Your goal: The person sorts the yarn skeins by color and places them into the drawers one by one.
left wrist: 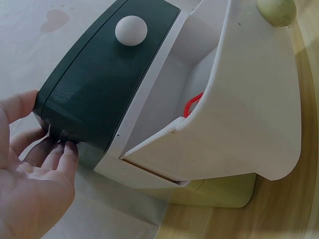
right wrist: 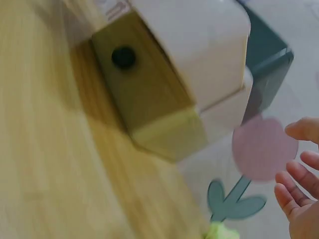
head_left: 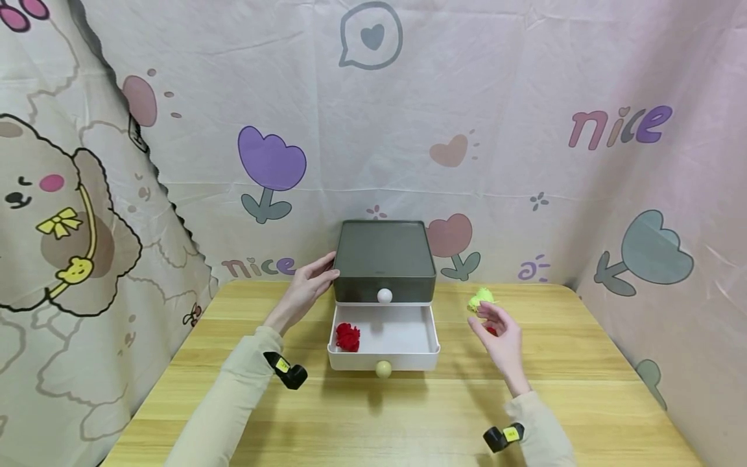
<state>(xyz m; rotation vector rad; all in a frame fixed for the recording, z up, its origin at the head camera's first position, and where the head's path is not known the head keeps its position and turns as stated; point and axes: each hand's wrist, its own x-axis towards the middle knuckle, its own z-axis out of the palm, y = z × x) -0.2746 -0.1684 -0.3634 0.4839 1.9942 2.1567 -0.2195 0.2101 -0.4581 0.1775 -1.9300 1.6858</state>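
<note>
A small drawer cabinet with a dark green top tier (head_left: 385, 250) has its white middle drawer (head_left: 356, 361) pulled out. Inside, on the left, lies a bundle of red cord (head_left: 347, 337); only a red loop (left wrist: 193, 103) shows in the left wrist view. My left hand (head_left: 312, 284) rests its fingers and thumb against the green tier's left side. To the right, my right hand (head_left: 498, 337) hovers with loosely bent fingers, nothing visible between them. Just beyond it is a yellow-green bundle (head_left: 481, 299), and a red thing (head_left: 492, 331) is mostly hidden behind the hand.
Below the white drawer is a yellowish bottom tier (right wrist: 149, 99) with a dark knob (right wrist: 123, 58). The cabinet stands on a wooden table (head_left: 583, 389) near its back edge. A printed cloth (head_left: 502, 78) hangs behind and at both sides.
</note>
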